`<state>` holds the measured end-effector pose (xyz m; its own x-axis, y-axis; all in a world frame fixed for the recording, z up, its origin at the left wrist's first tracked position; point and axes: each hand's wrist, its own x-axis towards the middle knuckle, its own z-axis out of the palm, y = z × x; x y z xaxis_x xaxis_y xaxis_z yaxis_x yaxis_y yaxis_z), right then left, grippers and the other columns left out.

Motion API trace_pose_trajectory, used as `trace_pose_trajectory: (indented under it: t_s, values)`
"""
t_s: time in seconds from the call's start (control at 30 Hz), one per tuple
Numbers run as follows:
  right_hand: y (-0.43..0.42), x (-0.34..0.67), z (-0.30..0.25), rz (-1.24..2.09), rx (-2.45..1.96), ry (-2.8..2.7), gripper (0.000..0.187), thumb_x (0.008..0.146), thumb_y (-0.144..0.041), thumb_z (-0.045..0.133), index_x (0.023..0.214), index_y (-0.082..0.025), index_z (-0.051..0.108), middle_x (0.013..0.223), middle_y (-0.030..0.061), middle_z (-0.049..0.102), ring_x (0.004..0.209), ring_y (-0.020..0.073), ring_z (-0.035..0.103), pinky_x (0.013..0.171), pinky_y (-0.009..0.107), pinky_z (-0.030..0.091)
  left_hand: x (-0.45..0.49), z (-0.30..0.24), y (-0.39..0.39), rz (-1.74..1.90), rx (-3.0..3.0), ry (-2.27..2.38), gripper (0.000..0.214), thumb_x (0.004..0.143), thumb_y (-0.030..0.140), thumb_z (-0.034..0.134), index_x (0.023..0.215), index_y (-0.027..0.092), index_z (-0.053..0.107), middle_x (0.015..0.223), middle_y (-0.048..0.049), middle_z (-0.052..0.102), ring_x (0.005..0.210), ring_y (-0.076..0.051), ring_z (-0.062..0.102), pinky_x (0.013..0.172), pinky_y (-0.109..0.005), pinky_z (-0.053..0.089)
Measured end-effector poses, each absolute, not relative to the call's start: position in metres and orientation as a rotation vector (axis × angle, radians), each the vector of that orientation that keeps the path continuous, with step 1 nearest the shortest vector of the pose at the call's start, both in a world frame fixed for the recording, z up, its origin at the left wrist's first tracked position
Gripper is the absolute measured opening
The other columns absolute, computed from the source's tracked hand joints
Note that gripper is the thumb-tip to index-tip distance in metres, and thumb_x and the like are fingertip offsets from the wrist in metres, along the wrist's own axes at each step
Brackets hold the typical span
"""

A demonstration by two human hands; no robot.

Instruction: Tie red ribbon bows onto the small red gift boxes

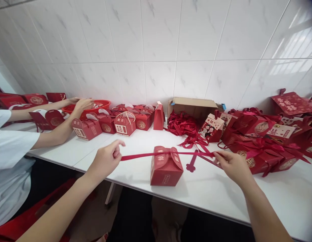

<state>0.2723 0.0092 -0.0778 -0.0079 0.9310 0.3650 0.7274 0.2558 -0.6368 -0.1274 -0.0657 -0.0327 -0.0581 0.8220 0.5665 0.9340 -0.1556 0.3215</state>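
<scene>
A red gift box (166,167) stands on the white table (221,195) in front of me. A red ribbon (145,155) is stretched taut across the top of the box. My left hand (106,160) pinches the ribbon's left end, to the left of the box. My right hand (233,165) pinches the other end on the right of the box. A small red paper tag (191,162) lies on the table just right of the box.
A person in a white shirt (9,161) at my left reaches both hands toward a red bowl (89,107) among finished red boxes (124,123). A cardboard box (193,106) spills loose ribbons (182,124). Flat and tied red boxes (267,141) are piled at the right.
</scene>
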Motion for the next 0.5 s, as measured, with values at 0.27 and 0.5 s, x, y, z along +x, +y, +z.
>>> trace_pose_trajectory:
  t_s: [0.27, 0.5]
  values:
    - [0.015, 0.263, -0.092, 0.436, -1.477, -1.816, 0.042, 0.084, -0.047, 0.049, 0.112, -0.019, 0.063, 0.114, 0.0107, 0.065, 0.099, 0.0261, 0.062, 0.078, 0.036, 0.052, -0.124, -0.073, -0.061, -1.036, -2.11, -1.956, 0.013, 0.079, 0.029, 0.05, 0.082, 0.021, 0.059, 0.081, -0.003, 0.061, 0.083, -0.021, 0.058, 0.078, -0.033, 0.045]
    - [-0.003, 0.195, -0.051, 0.474, -0.954, -2.14, 0.048, 0.084, -0.049, 0.054, 0.124, -0.022, 0.055, 0.131, 0.0118, 0.053, 0.12, 0.0265, 0.05, 0.096, 0.043, 0.045, -0.046, -0.048, -0.051, -1.61, -2.38, -2.105, 0.019, 0.081, 0.038, 0.055, 0.087, 0.02, 0.056, 0.094, -0.0047, 0.062, 0.089, -0.02, 0.06, 0.081, -0.036, 0.048]
